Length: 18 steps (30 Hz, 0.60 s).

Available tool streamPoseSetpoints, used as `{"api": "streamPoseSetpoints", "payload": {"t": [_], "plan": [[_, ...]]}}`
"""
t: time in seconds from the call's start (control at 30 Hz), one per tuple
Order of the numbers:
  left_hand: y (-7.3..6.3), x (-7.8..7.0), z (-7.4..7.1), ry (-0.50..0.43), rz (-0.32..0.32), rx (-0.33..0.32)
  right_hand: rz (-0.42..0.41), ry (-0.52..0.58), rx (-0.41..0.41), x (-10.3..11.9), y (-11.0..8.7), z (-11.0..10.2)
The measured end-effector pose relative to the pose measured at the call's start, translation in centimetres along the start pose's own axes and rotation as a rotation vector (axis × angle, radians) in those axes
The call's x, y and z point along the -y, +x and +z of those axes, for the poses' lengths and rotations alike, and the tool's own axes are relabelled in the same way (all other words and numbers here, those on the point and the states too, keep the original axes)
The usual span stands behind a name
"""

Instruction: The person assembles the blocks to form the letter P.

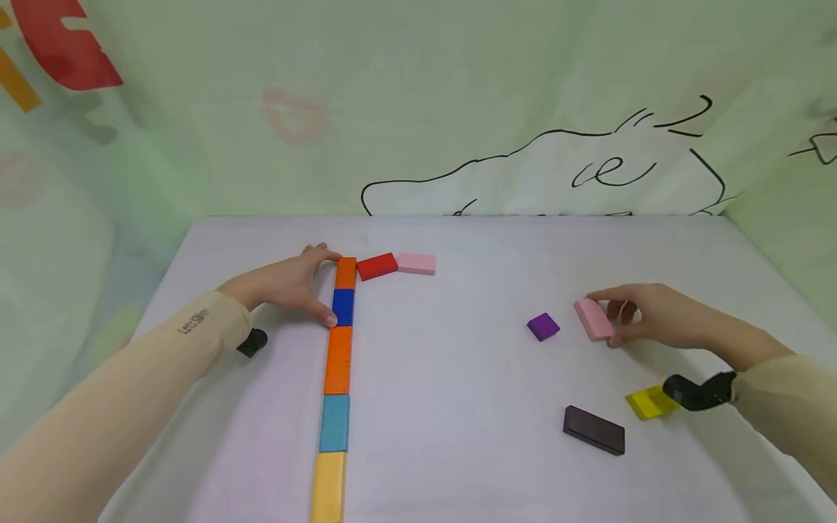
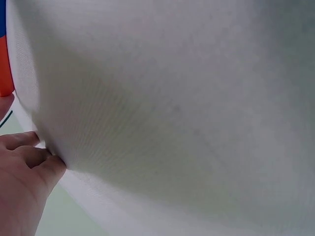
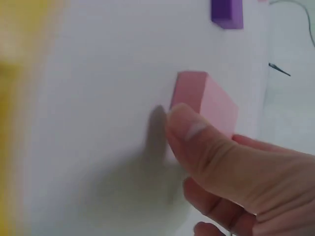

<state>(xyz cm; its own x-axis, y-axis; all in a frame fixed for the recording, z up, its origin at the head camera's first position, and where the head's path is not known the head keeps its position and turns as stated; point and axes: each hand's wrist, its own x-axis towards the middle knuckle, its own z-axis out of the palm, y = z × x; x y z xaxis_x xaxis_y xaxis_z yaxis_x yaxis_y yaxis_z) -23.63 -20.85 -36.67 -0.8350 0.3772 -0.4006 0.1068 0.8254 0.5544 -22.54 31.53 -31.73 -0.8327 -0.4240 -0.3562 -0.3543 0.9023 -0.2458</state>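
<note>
A column of wooden blocks runs down the left of the table: an orange block, a blue block, a longer orange block, a light blue block and a pale yellow block. My left hand is at its far end, index fingertip against the top orange block and thumb against the blue block's left side. A red block and a pink block extend rightward from that end. On the right, my right hand pinches another pink block between thumb and fingers.
A purple block lies left of the right hand. Nearer are a dark brown block and a yellow block, partly behind the black wrist camera. A pale green curtain with drawings hangs behind the table.
</note>
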Motion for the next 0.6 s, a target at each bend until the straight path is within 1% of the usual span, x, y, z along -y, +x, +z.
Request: {"api": "streamPoseSetpoints", "payload": {"t": [0.07,0.13,0.2,0.3,0.43,0.5,0.6], "plan": [[0.0,0.1,0.0,-0.004,-0.008,0.0,0.008,-0.008,0.005,0.8,2.2,-0.7],[0.1,0.2,0.0,-0.009,-0.01,-0.001,0.008,-0.001,0.019,2.2,4.4,-1.2],[0.1,0.2,0.1,-0.009,-0.007,-0.002,-0.003,0.017,0.028,4.0,6.4,-1.5],[0.2,0.1,0.0,-0.007,-0.005,-0.003,-0.032,0.04,0.047,6.9,8.8,-1.6],[0.3,0.1,0.1,-0.01,-0.018,-0.002,-0.089,0.064,0.062,10.3,11.0,-1.0],[0.3,0.1,0.1,-0.009,-0.025,-0.002,-0.112,0.066,0.062,11.5,11.7,-0.6],[0.3,0.2,0.0,-0.004,-0.032,-0.003,-0.126,0.067,0.054,12.7,12.4,-0.1]]}}
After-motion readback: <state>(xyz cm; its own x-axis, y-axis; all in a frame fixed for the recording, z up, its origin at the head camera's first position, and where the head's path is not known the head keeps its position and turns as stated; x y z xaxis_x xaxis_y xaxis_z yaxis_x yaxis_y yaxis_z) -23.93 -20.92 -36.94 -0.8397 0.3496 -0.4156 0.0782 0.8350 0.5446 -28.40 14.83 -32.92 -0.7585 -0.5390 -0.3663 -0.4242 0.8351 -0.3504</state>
